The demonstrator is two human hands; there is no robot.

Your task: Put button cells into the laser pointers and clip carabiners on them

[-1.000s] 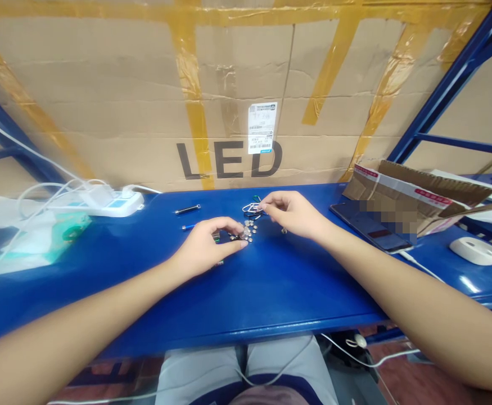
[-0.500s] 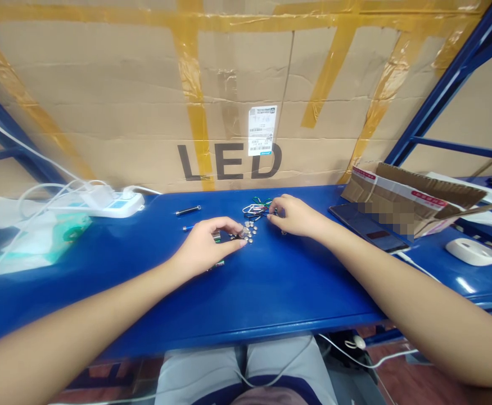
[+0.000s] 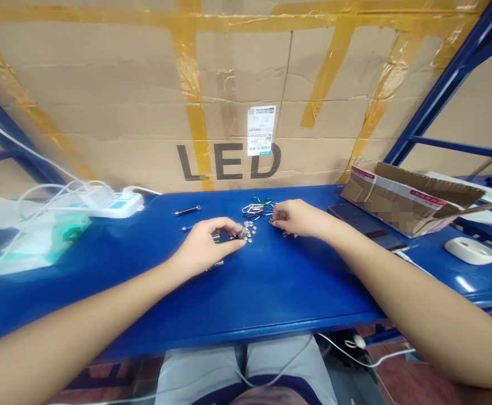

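Small metal discs (image 3: 248,232) clustered on blue table (image 3: 246,298). Cluster flanked on left by left hand (image 3: 206,246), thumb and forefinger spread apart around its edge. Right hand (image 3: 299,218) held just right of cluster, fingers curled; whether anything is pinched cannot be told. Tangled wires (image 3: 252,208) laid behind cluster; black rod (image 3: 188,210) placed behind and left. Well right of cluster, phone (image 3: 357,225) set before open carton (image 3: 391,194). Well left, power strip (image 3: 123,207) seen.
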